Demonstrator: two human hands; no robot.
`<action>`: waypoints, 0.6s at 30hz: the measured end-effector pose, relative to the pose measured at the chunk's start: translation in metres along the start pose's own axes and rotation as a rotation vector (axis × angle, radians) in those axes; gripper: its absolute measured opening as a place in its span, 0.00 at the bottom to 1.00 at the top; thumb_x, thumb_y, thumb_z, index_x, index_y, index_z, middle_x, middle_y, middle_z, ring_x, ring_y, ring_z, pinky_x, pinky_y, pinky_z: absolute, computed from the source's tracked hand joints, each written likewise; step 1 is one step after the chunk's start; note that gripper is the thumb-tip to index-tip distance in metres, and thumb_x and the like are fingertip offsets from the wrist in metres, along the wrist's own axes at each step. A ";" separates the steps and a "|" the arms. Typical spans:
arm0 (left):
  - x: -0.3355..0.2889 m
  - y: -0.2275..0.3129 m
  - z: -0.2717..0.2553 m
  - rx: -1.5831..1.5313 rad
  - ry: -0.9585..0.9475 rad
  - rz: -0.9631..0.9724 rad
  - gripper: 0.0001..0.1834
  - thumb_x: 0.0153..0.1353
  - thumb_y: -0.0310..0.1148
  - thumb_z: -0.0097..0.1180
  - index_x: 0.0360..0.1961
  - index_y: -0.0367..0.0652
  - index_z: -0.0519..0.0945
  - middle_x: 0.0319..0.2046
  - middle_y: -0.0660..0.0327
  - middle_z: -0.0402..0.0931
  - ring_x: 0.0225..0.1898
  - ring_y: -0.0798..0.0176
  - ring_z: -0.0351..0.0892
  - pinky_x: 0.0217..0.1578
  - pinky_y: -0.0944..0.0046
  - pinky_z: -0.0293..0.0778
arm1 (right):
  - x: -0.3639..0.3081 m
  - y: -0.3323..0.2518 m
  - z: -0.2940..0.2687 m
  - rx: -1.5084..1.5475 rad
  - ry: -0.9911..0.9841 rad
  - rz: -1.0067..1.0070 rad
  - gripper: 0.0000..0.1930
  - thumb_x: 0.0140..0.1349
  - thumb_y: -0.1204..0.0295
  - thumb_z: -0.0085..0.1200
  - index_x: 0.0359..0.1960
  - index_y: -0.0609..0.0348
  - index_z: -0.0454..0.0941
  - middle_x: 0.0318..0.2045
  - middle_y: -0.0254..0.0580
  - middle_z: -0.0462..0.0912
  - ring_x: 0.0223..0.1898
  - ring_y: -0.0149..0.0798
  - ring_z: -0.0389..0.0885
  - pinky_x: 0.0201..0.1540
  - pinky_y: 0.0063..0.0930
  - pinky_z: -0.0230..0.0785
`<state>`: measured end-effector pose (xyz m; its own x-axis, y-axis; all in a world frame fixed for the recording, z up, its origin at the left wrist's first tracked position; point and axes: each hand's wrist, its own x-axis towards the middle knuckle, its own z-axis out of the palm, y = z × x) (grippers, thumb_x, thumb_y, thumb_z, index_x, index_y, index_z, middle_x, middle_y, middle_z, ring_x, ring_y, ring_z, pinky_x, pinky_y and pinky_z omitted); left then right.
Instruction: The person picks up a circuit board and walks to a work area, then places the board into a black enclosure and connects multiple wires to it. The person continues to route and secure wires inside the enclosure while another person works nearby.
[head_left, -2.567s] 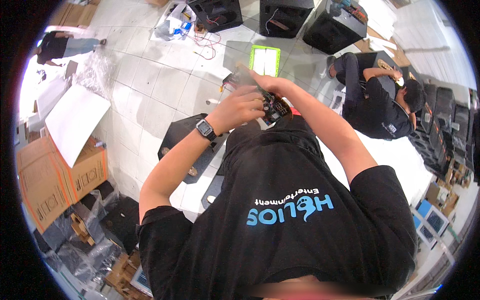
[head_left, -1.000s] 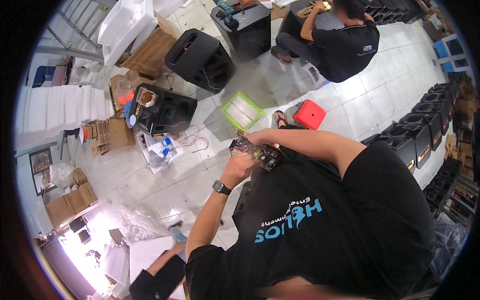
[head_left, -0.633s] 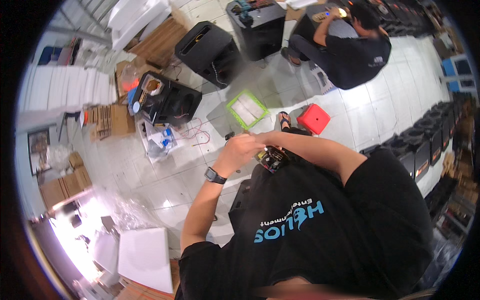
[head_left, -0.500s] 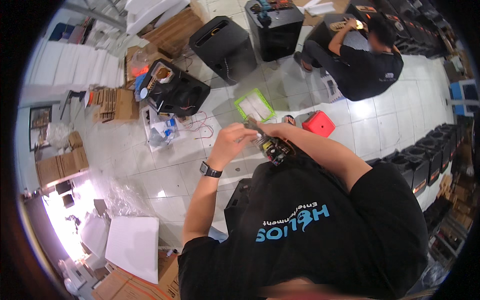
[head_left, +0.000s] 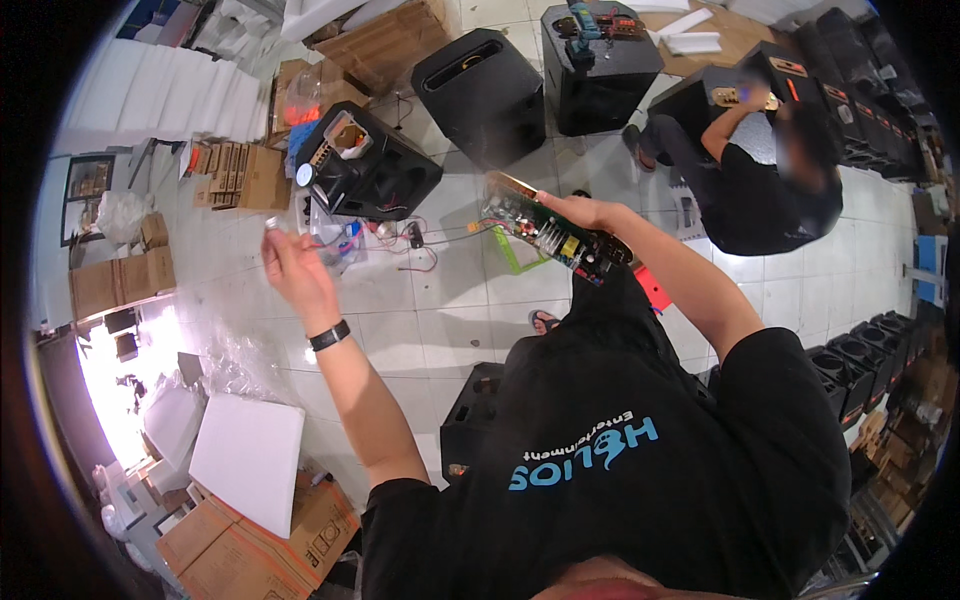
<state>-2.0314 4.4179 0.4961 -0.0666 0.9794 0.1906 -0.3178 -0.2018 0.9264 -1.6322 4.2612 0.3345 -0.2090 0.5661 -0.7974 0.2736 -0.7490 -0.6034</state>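
My right hand grips an amplifier circuit board by its far edge, in front of my body. The board is tilted so that its parts show, among them a yellow block. A cable with a yellowish connector runs off its left side. Well out to the left, my left hand is raised with its fingers pinched around a small whitish piece, too blurred to name. Beyond that hand stands a black speaker cabinet with an opening in its top and loose wires on the floor beside it.
A green-framed tray and a red stool are partly hidden behind the board and my body. More black speaker cabinets stand farther off. A co-worker sits at one on the right. Cardboard boxes and foam sheets line the left.
My left hand has left the board and swung out to the left with the small whitish piece. The board in my right hand has moved right and now shows its parts more fully.
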 end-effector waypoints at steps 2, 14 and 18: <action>0.028 0.005 -0.004 -0.008 -0.060 0.016 0.08 0.77 0.34 0.56 0.49 0.42 0.76 0.31 0.70 0.67 0.34 0.73 0.65 0.41 0.66 0.67 | 0.023 -0.010 -0.025 -0.035 0.020 -0.111 0.53 0.68 0.22 0.29 0.58 0.63 0.84 0.54 0.53 0.86 0.54 0.45 0.84 0.60 0.40 0.73; 0.127 0.071 0.029 -0.228 0.239 0.142 0.10 0.77 0.40 0.55 0.40 0.46 0.79 0.22 0.71 0.60 0.27 0.70 0.59 0.36 0.64 0.63 | 0.138 -0.073 -0.166 -0.221 0.141 -0.333 0.49 0.72 0.27 0.31 0.58 0.67 0.82 0.54 0.64 0.85 0.59 0.57 0.82 0.64 0.43 0.69; 0.156 0.085 0.026 -0.226 0.332 0.287 0.09 0.76 0.40 0.58 0.42 0.48 0.83 0.23 0.70 0.60 0.29 0.68 0.59 0.37 0.65 0.63 | 0.163 -0.093 -0.192 -0.343 0.254 -0.322 0.45 0.73 0.30 0.35 0.50 0.67 0.84 0.47 0.66 0.85 0.54 0.64 0.82 0.57 0.48 0.71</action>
<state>-2.0444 4.5535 0.6126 -0.4681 0.8382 0.2800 -0.4368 -0.4949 0.7512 -1.5120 4.4895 0.2603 -0.1114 0.8462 -0.5212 0.5330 -0.3918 -0.7500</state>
